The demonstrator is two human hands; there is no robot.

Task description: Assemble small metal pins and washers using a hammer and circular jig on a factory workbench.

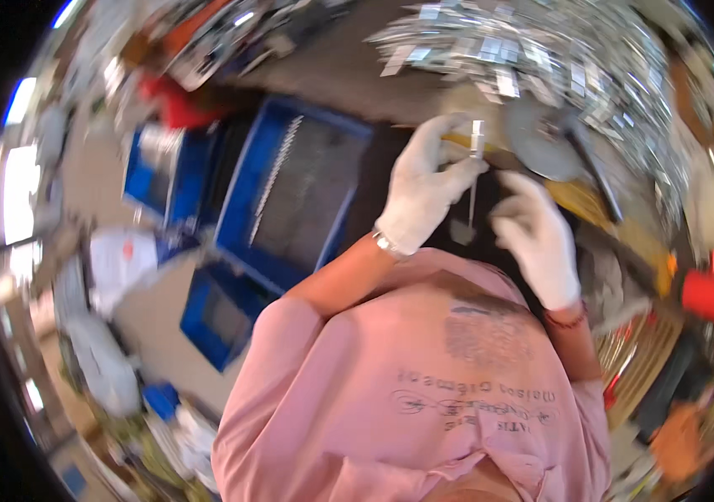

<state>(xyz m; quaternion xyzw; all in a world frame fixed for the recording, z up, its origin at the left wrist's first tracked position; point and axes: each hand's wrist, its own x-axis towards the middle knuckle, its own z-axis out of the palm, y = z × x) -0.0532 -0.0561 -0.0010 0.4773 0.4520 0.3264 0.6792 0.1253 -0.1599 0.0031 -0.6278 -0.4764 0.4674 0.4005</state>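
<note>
My left hand (416,188), in a white glove, pinches a slim, shiny metal piece (477,138) between thumb and fingers. Below the pinch hangs a thin rod with a small flat end, though blur hides whether it is one part with the piece. To the right, my gloved right hand (539,238) is apart from the piece, its fingers bent and spread with nothing visible in them. Just beyond both hands lie a round grey disc (541,146) and a dark bar (595,167). A large heap of shiny metal pieces (499,50) covers the far side of the bench.
Blue crates stand at my left: a large one (236,226), a smaller one (194,322) and another (174,171) farther off. More metal parts (231,42) lie at the far left. A red and green cylindrical object (706,297) is at the right.
</note>
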